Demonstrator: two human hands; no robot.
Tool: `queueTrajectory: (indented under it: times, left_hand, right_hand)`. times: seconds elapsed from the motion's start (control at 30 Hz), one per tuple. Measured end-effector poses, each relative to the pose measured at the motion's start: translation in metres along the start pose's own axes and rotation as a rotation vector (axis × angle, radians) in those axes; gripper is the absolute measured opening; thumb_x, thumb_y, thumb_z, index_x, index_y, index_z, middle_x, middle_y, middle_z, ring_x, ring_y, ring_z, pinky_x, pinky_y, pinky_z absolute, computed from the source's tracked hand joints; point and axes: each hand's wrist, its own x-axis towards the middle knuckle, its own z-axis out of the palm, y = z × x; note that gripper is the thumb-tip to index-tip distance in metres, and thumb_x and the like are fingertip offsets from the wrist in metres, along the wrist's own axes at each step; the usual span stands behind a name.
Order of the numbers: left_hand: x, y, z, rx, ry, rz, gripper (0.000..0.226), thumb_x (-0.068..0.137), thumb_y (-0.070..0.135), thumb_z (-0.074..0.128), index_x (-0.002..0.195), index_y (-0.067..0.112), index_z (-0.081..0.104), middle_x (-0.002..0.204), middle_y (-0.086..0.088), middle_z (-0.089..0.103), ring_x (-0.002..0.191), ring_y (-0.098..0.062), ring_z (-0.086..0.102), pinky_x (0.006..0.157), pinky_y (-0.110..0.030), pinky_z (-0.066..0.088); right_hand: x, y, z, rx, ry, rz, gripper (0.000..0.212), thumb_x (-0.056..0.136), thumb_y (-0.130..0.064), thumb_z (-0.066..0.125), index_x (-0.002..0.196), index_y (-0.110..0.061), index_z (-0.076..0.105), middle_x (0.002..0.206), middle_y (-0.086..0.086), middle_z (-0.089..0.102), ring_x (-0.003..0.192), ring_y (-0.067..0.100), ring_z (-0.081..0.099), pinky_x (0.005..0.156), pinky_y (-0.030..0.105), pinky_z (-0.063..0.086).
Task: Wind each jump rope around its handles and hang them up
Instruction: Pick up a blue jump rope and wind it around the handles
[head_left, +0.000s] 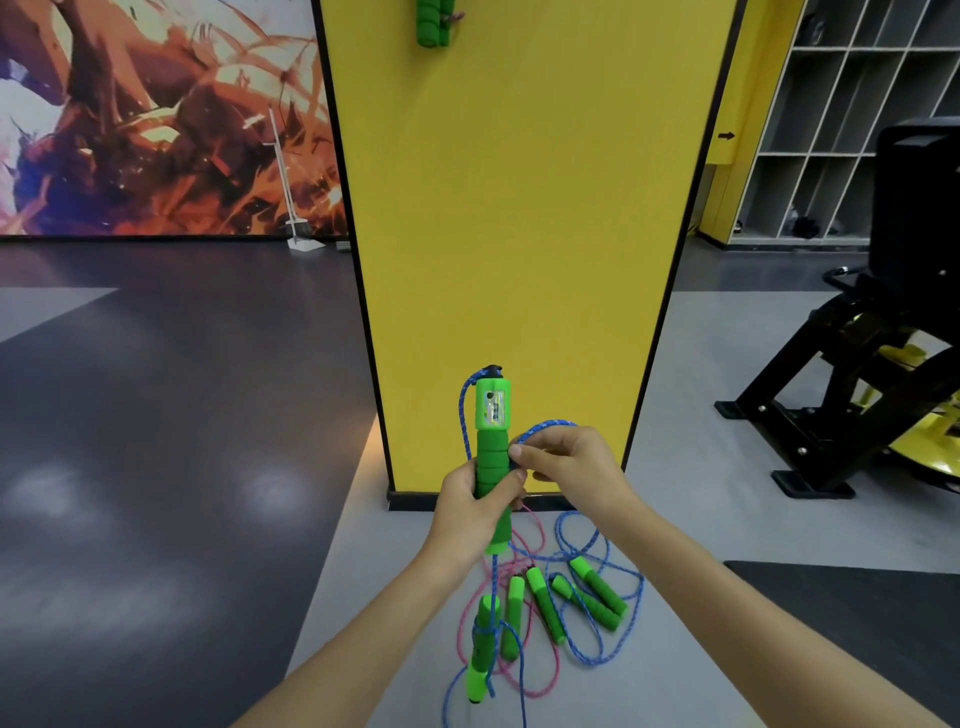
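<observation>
My left hand (470, 512) grips a pair of green foam jump-rope handles (492, 447) held upright, one with a small counter window near its top. My right hand (563, 460) pinches the blue rope (545, 423) beside the handles, where it makes a loop. That rope also runs up the handles' left side to the black cap and trails down to the floor. On the grey floor below lie several more green handles (543, 603) tangled in blue and pink ropes (524, 691). One wound jump rope (434, 21) hangs high on the yellow pillar (519, 208).
The yellow pillar stands straight ahead with a black base. A black and yellow gym machine (857, 374) sits at the right, grey cubby shelves (841, 119) behind it. A dark floor area and a painted mural wall (156, 114) lie to the left, and a black mat (857, 597) at lower right.
</observation>
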Motion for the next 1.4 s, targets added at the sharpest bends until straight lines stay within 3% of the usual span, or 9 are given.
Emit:
queueTrajectory:
  times: [0.17, 0.4, 0.53, 0.7, 0.87, 1.1, 1.2, 1.33, 1.4]
  left_hand:
    - [0.000, -0.002, 0.000, 0.003, 0.005, -0.020, 0.014, 0.092, 0.008, 0.058, 0.078, 0.008, 0.057, 0.064, -0.005, 0.055, 0.054, -0.009, 0.052, 0.054, -0.019, 0.043]
    - [-0.005, -0.009, -0.003, 0.018, -0.004, -0.053, 0.020, 0.093, 0.010, 0.058, 0.073, 0.007, 0.054, 0.059, -0.001, 0.053, 0.049, -0.008, 0.047, 0.048, -0.018, 0.039]
    - [-0.006, -0.014, -0.005, 0.031, -0.016, -0.065, 0.020, 0.093, 0.012, 0.058, 0.074, 0.007, 0.055, 0.060, -0.001, 0.053, 0.050, -0.008, 0.047, 0.049, -0.017, 0.040]
    - [-0.010, -0.024, -0.008, 0.066, -0.016, -0.101, 0.020, 0.093, 0.012, 0.059, 0.074, 0.006, 0.054, 0.061, -0.003, 0.051, 0.051, -0.009, 0.046, 0.051, -0.017, 0.041]
    - [-0.009, -0.031, -0.009, 0.025, 0.003, -0.113, 0.021, 0.092, 0.013, 0.059, 0.075, 0.004, 0.054, 0.063, -0.010, 0.048, 0.056, -0.019, 0.045, 0.057, -0.030, 0.040]
    - [-0.007, -0.019, -0.004, 0.016, -0.001, -0.023, 0.025, 0.093, 0.010, 0.057, 0.069, 0.007, 0.050, 0.059, -0.004, 0.050, 0.051, -0.011, 0.048, 0.054, -0.021, 0.041]
    - [-0.004, -0.012, -0.002, 0.042, -0.016, 0.023, 0.026, 0.094, 0.011, 0.056, 0.068, 0.009, 0.050, 0.059, -0.005, 0.050, 0.051, -0.011, 0.047, 0.053, -0.020, 0.041]
    - [0.001, -0.006, 0.001, 0.056, -0.023, 0.072, 0.025, 0.090, 0.019, 0.062, 0.067, 0.015, 0.052, 0.059, -0.003, 0.051, 0.053, -0.012, 0.050, 0.056, -0.022, 0.043]
    - [0.004, -0.004, 0.002, 0.087, -0.043, 0.065, 0.026, 0.090, 0.020, 0.062, 0.067, 0.014, 0.052, 0.059, -0.002, 0.052, 0.056, -0.015, 0.051, 0.060, -0.028, 0.044]
  right_hand:
    - [0.005, -0.009, 0.000, -0.021, 0.063, -0.037, 0.013, 0.084, -0.020, 0.070, 0.071, -0.021, 0.070, 0.074, 0.005, 0.070, 0.082, 0.030, 0.066, 0.078, 0.042, 0.054]
    - [0.016, -0.036, -0.007, 0.026, 0.105, -0.105, 0.008, 0.084, -0.019, 0.070, 0.079, -0.012, 0.070, 0.074, -0.001, 0.069, 0.069, 0.010, 0.067, 0.068, 0.027, 0.054]
    - [0.022, -0.053, -0.012, 0.054, 0.151, -0.152, 0.018, 0.084, -0.018, 0.069, 0.089, -0.001, 0.071, 0.082, 0.005, 0.070, 0.068, 0.012, 0.067, 0.068, 0.029, 0.055]
    - [0.031, -0.086, -0.028, 0.110, 0.213, -0.235, 0.015, 0.086, -0.018, 0.067, 0.090, -0.004, 0.070, 0.083, 0.004, 0.068, 0.064, 0.007, 0.066, 0.069, 0.027, 0.056]
    - [0.034, -0.106, -0.040, 0.165, 0.245, -0.282, 0.014, 0.091, -0.018, 0.061, 0.092, -0.006, 0.068, 0.087, 0.005, 0.068, 0.067, 0.009, 0.067, 0.071, 0.027, 0.056]
    - [0.020, -0.050, -0.029, 0.403, 0.117, -0.057, 0.003, 0.093, -0.016, 0.056, 0.093, -0.016, 0.059, 0.099, 0.004, 0.071, 0.096, 0.021, 0.070, 0.083, 0.030, 0.050]
    - [0.015, -0.013, -0.019, 0.439, 0.071, 0.085, 0.014, 0.093, -0.013, 0.055, 0.105, -0.014, 0.061, 0.107, 0.006, 0.072, 0.095, 0.020, 0.070, 0.085, 0.035, 0.050]
    - [0.000, 0.035, -0.002, 0.267, -0.126, 0.253, 0.016, 0.090, -0.012, 0.057, 0.105, -0.015, 0.063, 0.097, 0.002, 0.072, 0.091, 0.016, 0.069, 0.088, 0.034, 0.051]
    - [-0.009, 0.051, 0.009, 0.145, -0.254, 0.291, 0.026, 0.077, -0.018, 0.063, 0.103, -0.017, 0.064, 0.095, -0.001, 0.071, 0.093, 0.016, 0.066, 0.094, 0.037, 0.048]
